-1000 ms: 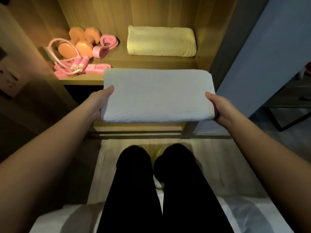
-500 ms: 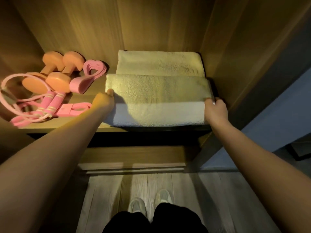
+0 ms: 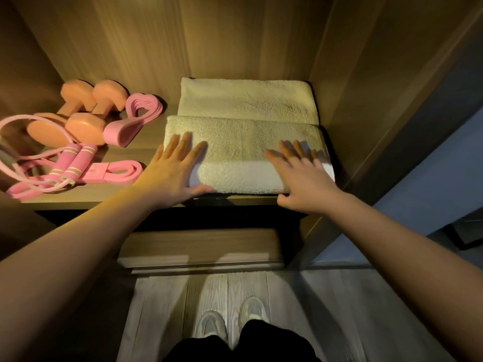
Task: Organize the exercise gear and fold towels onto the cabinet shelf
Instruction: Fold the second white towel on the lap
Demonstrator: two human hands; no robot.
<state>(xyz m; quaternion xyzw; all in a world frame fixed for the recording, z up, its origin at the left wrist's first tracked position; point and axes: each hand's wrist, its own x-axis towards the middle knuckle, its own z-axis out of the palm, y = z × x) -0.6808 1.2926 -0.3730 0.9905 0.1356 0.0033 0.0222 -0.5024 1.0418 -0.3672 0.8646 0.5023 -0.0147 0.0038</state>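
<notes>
Front towel [image 3: 243, 145] lies long-axis left-right under left hand [image 3: 173, 173], right hand [image 3: 305, 178]

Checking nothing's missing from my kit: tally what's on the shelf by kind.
Folded towels: 2
Orange dumbbells: 2
Pink resistance bands: 2
Pink jump rope: 1
Total: 7
</notes>
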